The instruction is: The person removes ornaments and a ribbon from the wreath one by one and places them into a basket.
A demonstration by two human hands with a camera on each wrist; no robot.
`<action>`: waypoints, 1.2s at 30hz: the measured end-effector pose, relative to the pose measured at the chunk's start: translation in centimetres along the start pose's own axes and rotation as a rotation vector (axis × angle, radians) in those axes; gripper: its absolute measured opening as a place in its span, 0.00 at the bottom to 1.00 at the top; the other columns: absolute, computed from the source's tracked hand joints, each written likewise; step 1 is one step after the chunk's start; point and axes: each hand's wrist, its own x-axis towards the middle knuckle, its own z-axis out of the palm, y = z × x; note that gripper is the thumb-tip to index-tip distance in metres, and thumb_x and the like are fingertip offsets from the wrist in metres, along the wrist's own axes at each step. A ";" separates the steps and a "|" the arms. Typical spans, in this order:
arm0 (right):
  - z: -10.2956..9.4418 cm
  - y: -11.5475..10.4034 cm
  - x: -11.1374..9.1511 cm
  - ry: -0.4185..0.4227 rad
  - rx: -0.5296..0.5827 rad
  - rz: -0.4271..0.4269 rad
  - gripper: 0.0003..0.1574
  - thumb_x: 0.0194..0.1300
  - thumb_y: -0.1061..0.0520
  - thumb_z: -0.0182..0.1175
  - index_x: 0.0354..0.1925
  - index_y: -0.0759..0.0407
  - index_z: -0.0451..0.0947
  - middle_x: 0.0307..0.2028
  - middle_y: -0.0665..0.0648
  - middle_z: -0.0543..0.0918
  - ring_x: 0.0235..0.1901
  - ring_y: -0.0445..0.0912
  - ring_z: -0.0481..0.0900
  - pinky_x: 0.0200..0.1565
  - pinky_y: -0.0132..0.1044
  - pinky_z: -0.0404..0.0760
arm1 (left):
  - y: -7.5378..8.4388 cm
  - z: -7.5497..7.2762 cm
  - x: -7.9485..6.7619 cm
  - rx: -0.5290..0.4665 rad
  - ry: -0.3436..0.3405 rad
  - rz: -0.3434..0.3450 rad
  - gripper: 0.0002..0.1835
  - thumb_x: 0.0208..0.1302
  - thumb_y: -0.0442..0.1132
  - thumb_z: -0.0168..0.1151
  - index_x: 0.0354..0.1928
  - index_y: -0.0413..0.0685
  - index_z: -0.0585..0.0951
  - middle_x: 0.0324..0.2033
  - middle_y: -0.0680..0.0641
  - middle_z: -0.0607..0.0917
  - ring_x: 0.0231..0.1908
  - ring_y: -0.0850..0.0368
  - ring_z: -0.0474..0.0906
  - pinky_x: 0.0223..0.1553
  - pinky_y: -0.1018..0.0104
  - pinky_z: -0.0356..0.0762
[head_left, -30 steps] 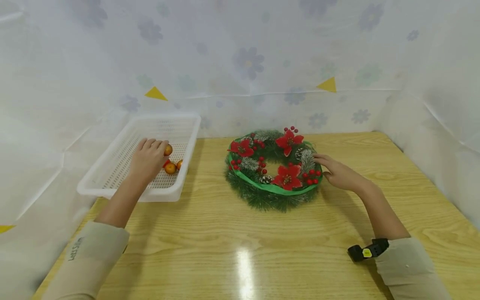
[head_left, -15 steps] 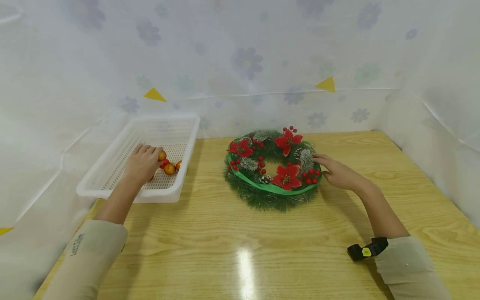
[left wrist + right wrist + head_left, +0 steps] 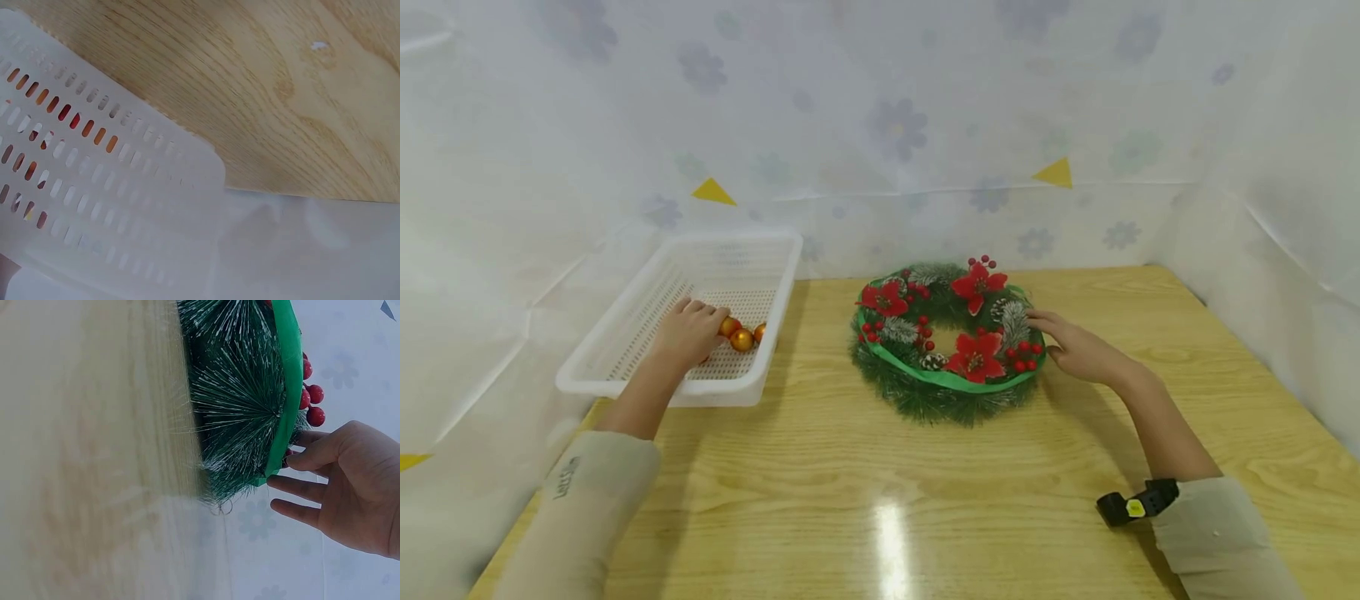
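Note:
In the head view, my left hand (image 3: 687, 335) is down in the white plastic basket (image 3: 760, 379). Its fingers hold a shiny orange Christmas ball (image 3: 728, 327), with the fingertips mostly hidden behind the hand. Close by lies another orange ball (image 3: 742, 340), with a further one at the basket's right wall. Through the basket's slots (image 3: 90, 128) the left wrist view shows red and orange patches. My right hand (image 3: 353, 481) pinches the edge of a green Christmas wreath (image 3: 917, 400) at its red berries (image 3: 315, 415) and green ribbon (image 3: 289, 381); two fingers extend loosely.
The basket stands at the left on a wooden table (image 3: 820, 475), and the wreath lies flat right of its middle. White flowered sheeting (image 3: 895, 167) encloses the back and both sides. Red poinsettias (image 3: 976, 357) and pine cones (image 3: 934, 362) decorate the wreath.
My left hand has come down and slightly nearer within the basket, bringing the orange ball down beside the others. My right hand and the wreath have stayed in place.

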 end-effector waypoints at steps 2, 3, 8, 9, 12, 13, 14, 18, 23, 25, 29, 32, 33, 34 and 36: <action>0.0 0.0 0.0 0.001 -0.001 0.001 0.31 0.61 0.76 0.42 0.64 0.76 0.54 0.65 0.72 0.50 0.63 0.68 0.48 0.52 0.60 0.64 | 0.0 0.2 0.0 -0.010 -0.016 -0.007 0.22 0.60 0.39 0.62 0.52 0.32 0.73 0.46 0.34 0.78 0.49 0.38 0.70 0.59 0.46 0.58; 0.0 0.0 0.0 0.000 0.001 0.003 0.31 0.61 0.76 0.42 0.64 0.76 0.54 0.65 0.72 0.49 0.63 0.68 0.48 0.52 0.60 0.64 | 0.0 0.2 -0.1 -0.015 -0.023 -0.009 0.22 0.59 0.39 0.62 0.51 0.32 0.73 0.46 0.34 0.78 0.49 0.38 0.71 0.58 0.46 0.58; 0.1 0.0 -0.1 -0.006 -0.003 0.005 0.31 0.62 0.76 0.42 0.64 0.76 0.54 0.65 0.72 0.49 0.63 0.68 0.48 0.52 0.60 0.64 | 0.0 0.3 -0.1 -0.025 -0.057 -0.016 0.22 0.58 0.39 0.63 0.50 0.30 0.74 0.46 0.33 0.78 0.49 0.37 0.71 0.57 0.45 0.60; 0.1 0.0 -0.1 -0.007 -0.004 0.005 0.31 0.62 0.76 0.42 0.64 0.76 0.54 0.65 0.72 0.49 0.63 0.68 0.48 0.52 0.60 0.64 | 0.0 0.3 -0.1 -0.029 -0.062 -0.019 0.22 0.58 0.39 0.63 0.50 0.30 0.74 0.45 0.33 0.78 0.49 0.37 0.71 0.57 0.45 0.61; 0.1 0.0 -0.1 -0.007 -0.003 0.002 0.31 0.62 0.76 0.42 0.64 0.77 0.53 0.65 0.73 0.49 0.63 0.69 0.47 0.52 0.60 0.64 | 0.1 0.3 -0.1 -0.030 -0.075 -0.022 0.23 0.57 0.39 0.64 0.50 0.30 0.74 0.45 0.33 0.78 0.49 0.37 0.71 0.56 0.45 0.62; 0.1 0.0 -0.2 -0.007 -0.002 0.001 0.31 0.62 0.76 0.42 0.64 0.77 0.53 0.65 0.73 0.49 0.63 0.69 0.47 0.52 0.60 0.64 | 0.1 0.3 -0.1 -0.032 -0.079 -0.021 0.23 0.57 0.40 0.64 0.50 0.30 0.74 0.45 0.33 0.78 0.49 0.37 0.71 0.55 0.45 0.62; 0.1 0.0 -0.2 -0.005 -0.001 0.002 0.31 0.62 0.75 0.42 0.64 0.77 0.53 0.65 0.73 0.49 0.63 0.69 0.47 0.52 0.60 0.64 | 0.1 0.3 -0.1 -0.036 -0.083 -0.022 0.23 0.57 0.40 0.65 0.50 0.30 0.75 0.45 0.32 0.78 0.49 0.37 0.71 0.55 0.44 0.63; 0.1 0.1 -0.2 -0.001 0.001 -0.004 0.31 0.62 0.75 0.43 0.64 0.77 0.53 0.65 0.72 0.49 0.63 0.68 0.47 0.52 0.60 0.64 | 0.1 0.3 -0.2 -0.063 -0.102 -0.028 0.24 0.57 0.41 0.64 0.51 0.31 0.74 0.46 0.32 0.78 0.49 0.35 0.71 0.54 0.43 0.63; 0.1 0.3 0.0 0.002 -0.003 -0.009 0.31 0.62 0.75 0.43 0.64 0.76 0.53 0.65 0.72 0.49 0.63 0.68 0.47 0.53 0.60 0.63 | -0.2 0.2 0.0 -0.092 -0.102 -0.040 0.25 0.58 0.43 0.64 0.51 0.31 0.73 0.48 0.31 0.76 0.51 0.34 0.69 0.55 0.42 0.61; 0.1 0.3 0.0 0.000 -0.006 -0.006 0.31 0.62 0.75 0.43 0.64 0.76 0.53 0.65 0.72 0.50 0.63 0.68 0.47 0.53 0.61 0.63 | -0.3 0.0 0.0 -0.097 -0.080 -0.046 0.25 0.59 0.43 0.64 0.52 0.31 0.73 0.49 0.31 0.75 0.51 0.34 0.68 0.55 0.42 0.61; 0.0 0.2 0.1 -0.001 -0.010 -0.006 0.31 0.62 0.75 0.43 0.64 0.75 0.54 0.65 0.72 0.50 0.63 0.68 0.47 0.53 0.61 0.63 | 0.0 -1.2 0.2 -0.096 0.014 -0.051 0.22 0.59 0.41 0.64 0.50 0.32 0.75 0.49 0.32 0.76 0.51 0.36 0.69 0.54 0.44 0.63; -0.1 0.2 0.1 -0.002 -0.007 -0.006 0.31 0.62 0.75 0.43 0.64 0.75 0.54 0.65 0.72 0.50 0.63 0.68 0.47 0.53 0.60 0.63 | 0.7 -2.6 0.4 -0.090 0.104 -0.048 0.21 0.59 0.41 0.63 0.49 0.33 0.76 0.48 0.34 0.78 0.51 0.37 0.70 0.54 0.46 0.64; -0.1 0.2 0.1 -0.003 -0.005 -0.005 0.31 0.62 0.75 0.43 0.64 0.75 0.54 0.65 0.72 0.50 0.63 0.68 0.47 0.53 0.61 0.63 | 1.1 -3.2 0.5 -0.094 0.131 -0.046 0.21 0.59 0.41 0.63 0.49 0.33 0.76 0.48 0.35 0.78 0.51 0.38 0.70 0.55 0.47 0.64; -0.1 0.2 0.1 -0.004 -0.004 -0.005 0.31 0.62 0.75 0.43 0.64 0.75 0.54 0.65 0.72 0.49 0.63 0.68 0.47 0.53 0.61 0.62 | 1.6 -3.7 0.6 -0.094 0.151 -0.042 0.21 0.59 0.42 0.63 0.50 0.34 0.76 0.48 0.35 0.78 0.51 0.39 0.70 0.55 0.47 0.63; -0.1 0.2 0.1 -0.005 0.003 -0.004 0.31 0.62 0.75 0.42 0.64 0.75 0.54 0.65 0.72 0.49 0.63 0.68 0.47 0.53 0.61 0.62 | 2.6 -4.6 0.9 -0.084 0.211 -0.015 0.21 0.59 0.42 0.63 0.49 0.35 0.77 0.47 0.37 0.78 0.51 0.40 0.70 0.55 0.49 0.63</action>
